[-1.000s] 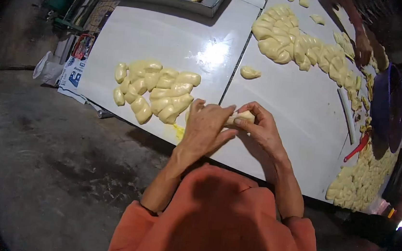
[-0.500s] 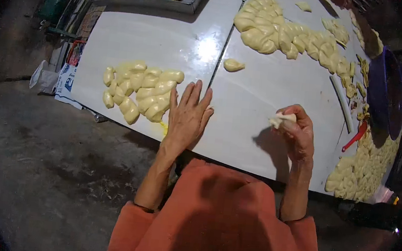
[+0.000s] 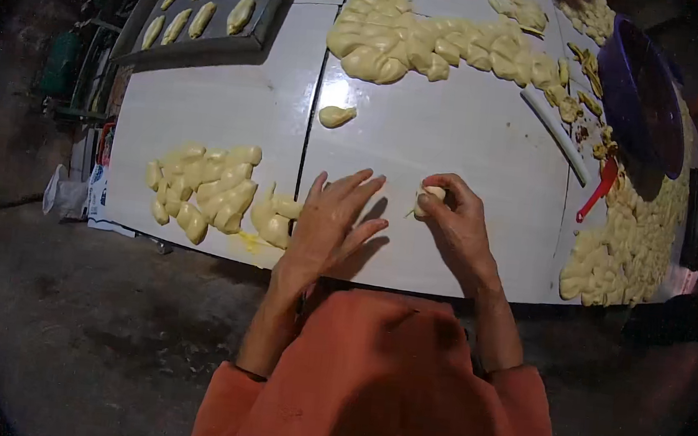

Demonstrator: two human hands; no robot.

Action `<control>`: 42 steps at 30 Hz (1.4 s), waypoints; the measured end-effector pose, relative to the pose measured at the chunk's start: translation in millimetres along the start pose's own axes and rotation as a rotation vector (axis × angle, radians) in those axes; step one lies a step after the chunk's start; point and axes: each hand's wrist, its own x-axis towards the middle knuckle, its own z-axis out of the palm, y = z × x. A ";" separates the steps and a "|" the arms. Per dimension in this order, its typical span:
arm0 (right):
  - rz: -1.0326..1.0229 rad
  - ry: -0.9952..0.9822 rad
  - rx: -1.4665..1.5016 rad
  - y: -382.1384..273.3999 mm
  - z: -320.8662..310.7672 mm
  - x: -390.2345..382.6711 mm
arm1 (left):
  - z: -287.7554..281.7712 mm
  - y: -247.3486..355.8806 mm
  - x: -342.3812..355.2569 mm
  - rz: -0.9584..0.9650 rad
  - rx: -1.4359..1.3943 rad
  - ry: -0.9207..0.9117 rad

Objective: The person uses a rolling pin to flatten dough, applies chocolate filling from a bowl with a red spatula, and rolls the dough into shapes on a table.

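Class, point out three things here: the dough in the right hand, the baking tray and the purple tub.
Dough (image 3: 433, 192): head view, its upper part.
Baking tray (image 3: 221, 21): head view, a bare patch of its base.
Purple tub (image 3: 629, 102): head view, its wall.

A: Specify the tabletop.
B: White, dark-seamed, reflecting one bright light spot.
A: Floor?
B: Dark grey, stained, below the tabletop.
A: Left of the tabletop?
B: Dark frame; green object, kind unclear.
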 end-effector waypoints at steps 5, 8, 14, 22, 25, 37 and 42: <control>-0.160 0.107 0.162 -21.9 1.4 -3.7 | 20.9 19.7 4.4 0.136 0.089 0.076; -0.195 0.158 0.192 -13.0 0.6 -2.1 | 37.2 32.8 1.3 -0.189 -0.205 0.122; -0.035 0.092 0.268 15.3 8.1 -23.6 | 63.3 49.2 24.0 -0.365 -0.839 0.085; -0.064 0.030 0.091 -1.9 -11.6 -13.9 | 60.5 41.7 32.3 -0.342 -0.728 0.059; -0.124 0.065 -0.105 1.4 -18.7 -1.0 | 65.5 48.5 29.1 -0.309 -0.526 0.065; -0.597 -0.036 -1.200 30.2 -17.7 -18.3 | 96.0 38.4 17.5 0.101 0.556 -0.119; -0.530 0.003 -1.401 49.6 -32.7 -32.9 | 99.3 31.5 15.3 0.019 0.478 -0.071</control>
